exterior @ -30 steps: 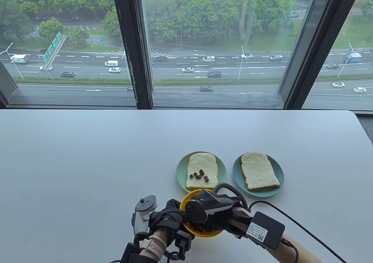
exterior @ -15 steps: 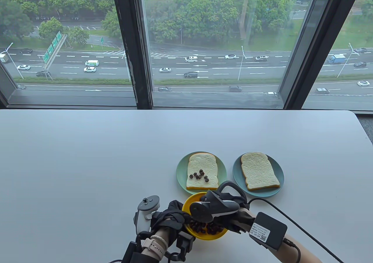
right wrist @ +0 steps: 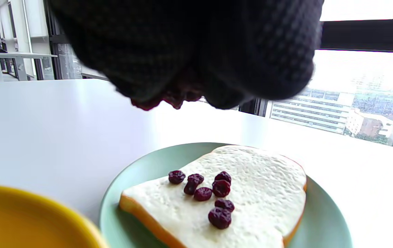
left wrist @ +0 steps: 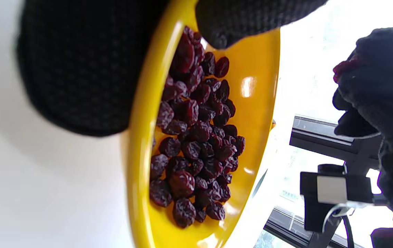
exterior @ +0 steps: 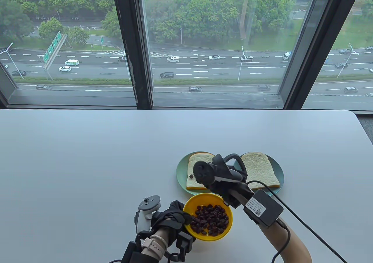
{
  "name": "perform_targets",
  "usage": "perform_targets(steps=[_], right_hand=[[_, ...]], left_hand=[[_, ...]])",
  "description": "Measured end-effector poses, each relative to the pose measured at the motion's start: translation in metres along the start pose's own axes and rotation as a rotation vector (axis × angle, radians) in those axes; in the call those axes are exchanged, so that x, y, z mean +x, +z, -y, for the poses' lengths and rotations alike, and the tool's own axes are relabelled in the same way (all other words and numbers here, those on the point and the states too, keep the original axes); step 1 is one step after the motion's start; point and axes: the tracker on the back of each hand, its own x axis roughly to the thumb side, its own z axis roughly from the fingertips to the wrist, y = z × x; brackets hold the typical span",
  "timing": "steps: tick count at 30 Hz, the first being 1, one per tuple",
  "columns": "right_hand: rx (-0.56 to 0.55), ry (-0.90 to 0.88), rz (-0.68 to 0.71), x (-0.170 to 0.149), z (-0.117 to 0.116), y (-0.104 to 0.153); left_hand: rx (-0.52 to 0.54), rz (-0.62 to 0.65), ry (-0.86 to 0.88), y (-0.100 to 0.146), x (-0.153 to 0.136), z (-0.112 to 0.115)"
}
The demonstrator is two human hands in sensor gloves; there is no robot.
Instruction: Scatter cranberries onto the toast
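A yellow bowl [exterior: 225, 216] of dried cranberries [exterior: 210, 220] stands at the table's front. My left hand [exterior: 174, 216] grips its left rim, thumb inside the bowl [left wrist: 224, 20]. My right hand [exterior: 217, 177] hovers above the left toast [exterior: 198, 161], pinching a few cranberries [right wrist: 169, 98] between gloved fingertips. The left toast [right wrist: 244, 193] lies on a green plate [right wrist: 138, 172] and has several cranberries [right wrist: 210, 193] on it. The right toast [exterior: 259, 169] on its own green plate [exterior: 278, 169] is bare.
A black box [exterior: 263, 207] with a cable is strapped to my right forearm. The table's far edge meets a large window [exterior: 204, 47]. The table's right edge [exterior: 364, 129] lies past the plates.
My right hand has risen out of the yellow bowl and moved forward over the left toast, carrying a pinch of cranberries. The left hand has stayed on the bowl rim.
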Motion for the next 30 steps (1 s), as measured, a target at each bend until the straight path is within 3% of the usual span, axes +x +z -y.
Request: perform_targets(steps=[6, 12, 19, 30], right_hand=[[0.051, -0.061, -0.155, -0.025, -0.034, -0.052], [0.073, -0.113, -0.199, -0.033, -0.06, -0.073], [0.081, -0.081, -0.207, -0.034, -0.078, -0.075], [0.096, -0.149, -0.154, -0.038, -0.074, -0.056]], left_hand=[[-0.017, -0.012, -0.004, -0.001, 0.0, 0.0], [-0.018, -0.021, 0.008, -0.001, -0.001, -0.002], [-0.028, -0.031, 0.01, 0.0, -0.001, -0.001], [-0.017, -0.038, 0.007, 0.0, -0.001, -0.001]])
